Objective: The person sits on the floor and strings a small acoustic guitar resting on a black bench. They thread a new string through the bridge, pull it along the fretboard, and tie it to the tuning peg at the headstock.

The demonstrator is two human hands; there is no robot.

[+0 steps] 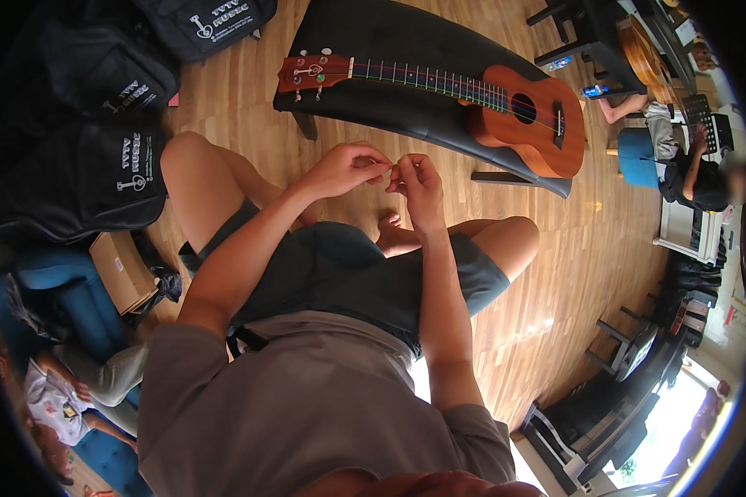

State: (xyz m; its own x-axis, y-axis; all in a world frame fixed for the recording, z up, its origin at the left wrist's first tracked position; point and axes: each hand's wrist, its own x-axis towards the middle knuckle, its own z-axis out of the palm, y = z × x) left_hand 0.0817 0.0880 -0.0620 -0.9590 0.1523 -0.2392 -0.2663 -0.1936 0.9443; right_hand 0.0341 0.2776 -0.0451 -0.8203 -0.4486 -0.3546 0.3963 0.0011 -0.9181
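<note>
Ukulele (pixel 506 131) on bench (pixel 373 26), bags (pixel 75 178) at left

one head-worn fisheye view, steeply downward, close above the person's shirt (pixel 315 398), wide across the wooden floor (pixel 576 257)

Left hand (pixel 346 171) and right hand (pixel 420 192) sat close together, upper centre of frame, fingers curled, tips pinched. Left forearm (pixel 244 248) slanted up rightward from left of centre; right forearm (pixel 442 306) ran near-vertical. Bare left knee (pixel 189 161) upper left, right knee (pixel 515 242) right of centre.
</note>
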